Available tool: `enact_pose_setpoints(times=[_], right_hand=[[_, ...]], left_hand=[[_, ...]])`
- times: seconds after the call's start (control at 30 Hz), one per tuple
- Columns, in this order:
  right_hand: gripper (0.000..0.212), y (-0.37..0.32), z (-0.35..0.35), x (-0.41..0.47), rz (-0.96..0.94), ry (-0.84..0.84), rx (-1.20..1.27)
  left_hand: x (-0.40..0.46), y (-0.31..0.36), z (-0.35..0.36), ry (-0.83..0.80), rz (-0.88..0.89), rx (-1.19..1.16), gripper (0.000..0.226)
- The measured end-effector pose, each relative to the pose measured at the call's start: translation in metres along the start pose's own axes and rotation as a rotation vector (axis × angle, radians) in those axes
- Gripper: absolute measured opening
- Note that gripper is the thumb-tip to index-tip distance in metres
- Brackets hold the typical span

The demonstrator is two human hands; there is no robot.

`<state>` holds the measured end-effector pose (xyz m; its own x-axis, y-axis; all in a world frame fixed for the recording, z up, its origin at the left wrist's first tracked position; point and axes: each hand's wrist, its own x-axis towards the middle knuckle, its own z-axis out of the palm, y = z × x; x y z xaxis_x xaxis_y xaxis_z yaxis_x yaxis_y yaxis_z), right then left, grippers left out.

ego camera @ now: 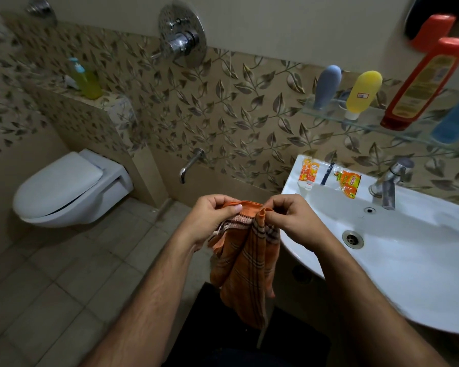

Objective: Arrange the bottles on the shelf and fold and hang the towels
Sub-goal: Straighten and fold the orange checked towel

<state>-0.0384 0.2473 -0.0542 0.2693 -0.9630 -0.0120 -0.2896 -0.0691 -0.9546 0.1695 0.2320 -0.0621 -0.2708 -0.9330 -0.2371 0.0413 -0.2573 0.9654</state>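
An orange checked towel (245,266) hangs bunched in front of me, left of the white sink (421,266). My left hand (212,217) pinches its top edge on the left, and my right hand (289,218) pinches the top edge on the right. The two hands are close together. On the glass shelf (326,113) at upper right stand a grey-blue bottle (326,86), a yellow bottle (362,92), a tall red bottle (424,83) and a blue bottle (456,120), all leaning in the wide view.
Toothpaste tubes (308,173) and an orange packet (349,182) lie on the sink's back rim beside the tap (388,181). A white toilet (64,189) hangs at left. A green soap dispenser (86,79) stands on the tiled ledge. A wall spout (190,165) juts out below the shower mixer.
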Motion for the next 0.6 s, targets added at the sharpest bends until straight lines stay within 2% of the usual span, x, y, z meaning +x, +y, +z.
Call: enact_pose_setpoints(times=[0.07, 0.17, 0.33, 0.43, 0.53, 0.6], right_hand=[[0.011, 0.002, -0.001, 0.000, 0.015, 0.020, -0.011], [0.012, 0.004, -0.003, -0.001, 0.040, 0.019, -0.052], [0.012, 0.004, 0.001, -0.006, 0.060, 0.030, -0.109], [0.021, 0.003, 0.000, -0.008, 0.012, 0.054, -0.197], [0.008, -0.003, 0.003, -0.013, -0.067, 0.140, -0.345], [0.015, -0.005, 0.007, -0.018, -0.120, 0.188, -0.386]], left_hand=[[0.000, 0.000, -0.005, 0.064, -0.003, 0.032, 0.006], [-0.001, 0.000, -0.006, 0.076, -0.002, 0.029, 0.007], [0.001, -0.003, 0.003, 0.060, 0.050, 0.002, 0.021], [0.005, -0.008, 0.009, 0.167, 0.148, 0.059, 0.020], [0.010, -0.017, 0.015, 0.317, 0.255, 0.225, 0.017], [0.012, -0.022, 0.019, 0.380, 0.261, 0.266, 0.024]])
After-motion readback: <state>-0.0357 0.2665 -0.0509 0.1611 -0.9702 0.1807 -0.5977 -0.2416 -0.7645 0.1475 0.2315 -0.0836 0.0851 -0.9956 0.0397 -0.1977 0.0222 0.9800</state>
